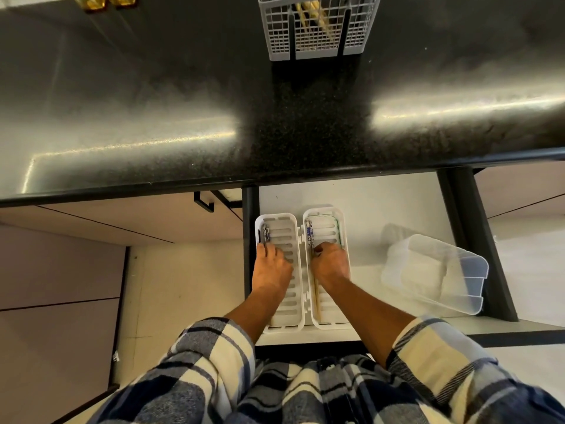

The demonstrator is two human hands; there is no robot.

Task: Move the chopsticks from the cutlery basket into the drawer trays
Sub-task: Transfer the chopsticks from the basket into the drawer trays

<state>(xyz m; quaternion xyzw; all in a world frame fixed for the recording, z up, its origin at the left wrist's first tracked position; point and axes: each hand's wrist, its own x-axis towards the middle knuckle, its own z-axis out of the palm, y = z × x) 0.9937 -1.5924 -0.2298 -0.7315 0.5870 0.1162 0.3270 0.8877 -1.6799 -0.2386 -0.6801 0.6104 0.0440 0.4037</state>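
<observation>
Two white slotted trays lie side by side in the open drawer: the left tray (282, 228) and the right tray (328, 221). My left hand (272, 267) rests in the left tray, fingers closed on chopsticks with blue-patterned ends (266, 234) along its left wall. My right hand (331, 264) is in the right tray, fingers closed on chopsticks (310, 235) with patterned ends; their wooden shafts (316, 298) show below my wrist. The grey cutlery basket (318, 26) stands on the counter at the top, with several wooden chopsticks (312, 13) still inside.
A clear plastic container (440, 273) lies in the drawer to the right of the trays. The dark speckled countertop (275, 123) overhangs the drawer's back. Two amber glass items (107, 1) sit at the top left. A closed cabinet front (76, 255) is on the left.
</observation>
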